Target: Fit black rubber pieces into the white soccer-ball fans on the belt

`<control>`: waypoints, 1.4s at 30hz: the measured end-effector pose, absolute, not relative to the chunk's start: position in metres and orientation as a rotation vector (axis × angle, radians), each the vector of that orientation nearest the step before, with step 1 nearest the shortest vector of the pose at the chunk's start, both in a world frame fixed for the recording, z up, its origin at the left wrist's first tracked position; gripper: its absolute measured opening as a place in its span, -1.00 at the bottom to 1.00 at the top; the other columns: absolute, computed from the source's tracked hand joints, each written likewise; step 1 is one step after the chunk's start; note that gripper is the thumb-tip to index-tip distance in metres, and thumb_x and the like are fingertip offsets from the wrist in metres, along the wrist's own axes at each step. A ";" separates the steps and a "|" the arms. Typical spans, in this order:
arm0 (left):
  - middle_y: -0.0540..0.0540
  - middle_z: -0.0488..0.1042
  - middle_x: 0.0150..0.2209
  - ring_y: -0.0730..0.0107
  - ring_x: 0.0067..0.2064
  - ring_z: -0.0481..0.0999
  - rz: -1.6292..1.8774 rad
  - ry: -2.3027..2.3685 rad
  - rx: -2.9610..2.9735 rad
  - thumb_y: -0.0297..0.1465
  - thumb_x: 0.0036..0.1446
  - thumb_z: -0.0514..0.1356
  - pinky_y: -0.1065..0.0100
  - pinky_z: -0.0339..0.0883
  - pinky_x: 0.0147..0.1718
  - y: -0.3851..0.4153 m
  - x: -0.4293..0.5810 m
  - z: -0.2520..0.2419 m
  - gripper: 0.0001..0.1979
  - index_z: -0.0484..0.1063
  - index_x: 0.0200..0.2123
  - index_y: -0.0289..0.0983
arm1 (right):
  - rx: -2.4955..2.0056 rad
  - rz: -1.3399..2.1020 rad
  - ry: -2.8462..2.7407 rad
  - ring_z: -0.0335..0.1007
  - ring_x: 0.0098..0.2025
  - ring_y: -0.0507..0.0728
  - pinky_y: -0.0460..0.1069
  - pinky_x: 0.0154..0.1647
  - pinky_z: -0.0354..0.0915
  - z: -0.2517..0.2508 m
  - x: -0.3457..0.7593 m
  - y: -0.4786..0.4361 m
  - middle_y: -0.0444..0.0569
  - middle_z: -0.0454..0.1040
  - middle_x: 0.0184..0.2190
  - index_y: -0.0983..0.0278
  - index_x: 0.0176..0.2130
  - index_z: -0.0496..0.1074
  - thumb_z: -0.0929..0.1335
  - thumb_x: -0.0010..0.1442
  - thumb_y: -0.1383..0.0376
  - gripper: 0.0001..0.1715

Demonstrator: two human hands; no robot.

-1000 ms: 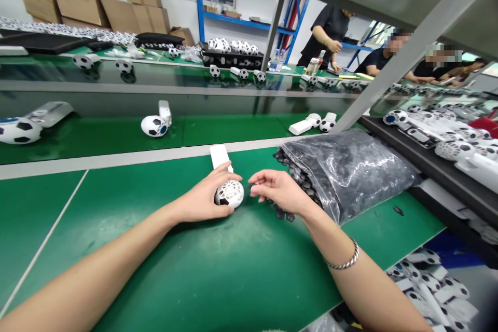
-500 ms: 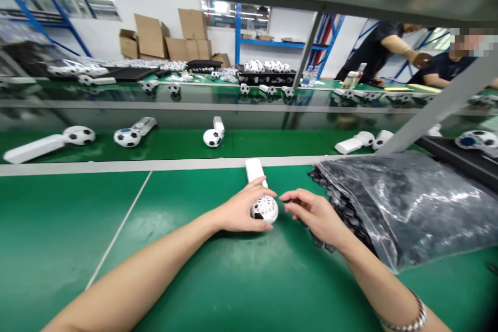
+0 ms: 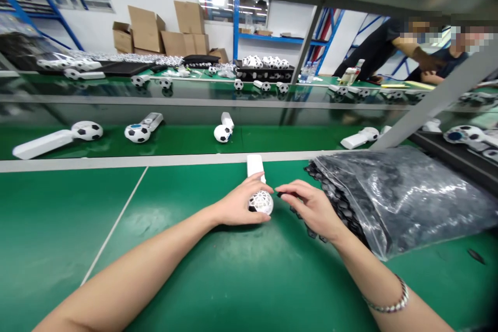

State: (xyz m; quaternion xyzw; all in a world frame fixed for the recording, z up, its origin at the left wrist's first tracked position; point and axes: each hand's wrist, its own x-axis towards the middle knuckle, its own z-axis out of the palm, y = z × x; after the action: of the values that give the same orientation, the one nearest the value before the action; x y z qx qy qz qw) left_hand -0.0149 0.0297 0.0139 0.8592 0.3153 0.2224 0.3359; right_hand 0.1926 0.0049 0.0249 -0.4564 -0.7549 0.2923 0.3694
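A white device with a soccer-ball head point(image 3: 261, 202) and a white handle point(image 3: 254, 165) lies on the green work surface. My left hand point(image 3: 241, 202) curls around the ball head from the left, thumb at the near side and fingers at the far side. A white openwork face with one black patch shows between them. Just right of the ball, my right hand point(image 3: 309, 205) pinches a small black piece point(image 3: 279, 194) at its fingertips, apart from the ball. More black pieces point(image 3: 311, 232) show under that hand.
A clear plastic bag of black pieces point(image 3: 412, 202) lies at the right. Beyond the pale rail, soccer-ball devices point(image 3: 87, 130) lie on a green strip. A slanted metal post point(image 3: 431, 98) stands at the right. Two people point(image 3: 392, 49) are across the far bench.
My right hand has come slightly closer to the ball with the small black piece. The devices beyond the rail at left and centre have shifted rightward. My left hand keeps its hold.
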 end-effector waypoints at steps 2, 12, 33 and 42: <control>-0.11 0.23 0.10 0.21 0.27 -0.18 0.571 0.813 2.238 -0.36 -0.10 0.25 0.13 -0.11 0.18 0.030 -0.013 0.014 -0.46 0.22 0.00 -0.19 | -1.077 0.666 -2.035 0.33 -0.24 0.05 -0.02 -0.18 0.27 0.026 0.194 0.005 -0.05 0.40 -0.32 0.20 -0.19 0.44 0.25 0.17 0.33 -0.77; -0.09 0.26 0.07 0.17 0.27 -0.20 0.550 0.800 2.225 -0.31 -0.09 0.25 0.12 -0.07 0.16 0.032 -0.010 0.013 -0.50 0.23 -0.04 -0.18 | -0.859 0.689 -2.260 0.30 -0.24 0.04 -0.03 -0.16 0.24 0.024 0.188 0.000 -0.10 0.46 -0.35 0.23 -0.32 0.42 0.29 0.13 0.42 -0.87; -0.10 0.34 -0.01 0.18 0.25 -0.09 0.667 0.886 2.220 -0.26 -0.08 0.23 0.11 -0.02 0.14 0.027 0.001 0.008 -0.61 0.28 -0.14 -0.18 | -1.848 0.526 -2.218 0.26 -0.37 0.05 -0.08 -0.42 0.12 0.024 0.218 0.012 -0.08 0.35 -0.35 0.24 -0.35 0.32 0.43 -0.13 0.09 -0.62; -0.14 0.34 -0.03 0.16 0.21 0.05 0.731 0.952 2.207 -0.45 -0.17 0.20 0.15 0.07 0.10 0.027 0.009 0.007 -0.72 0.34 -0.28 -0.22 | -1.861 0.714 -2.229 0.32 -0.43 0.01 -0.12 -0.39 0.16 0.017 0.224 0.017 -0.13 0.42 -0.49 0.25 -0.40 0.34 0.33 0.04 0.36 -0.96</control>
State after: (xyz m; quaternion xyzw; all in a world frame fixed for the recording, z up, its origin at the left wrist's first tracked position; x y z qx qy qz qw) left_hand 0.0087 0.0266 0.0071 0.8353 0.3605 0.2766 0.3096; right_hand 0.2237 0.0175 0.0169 -0.6206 -0.7433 0.2380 0.0758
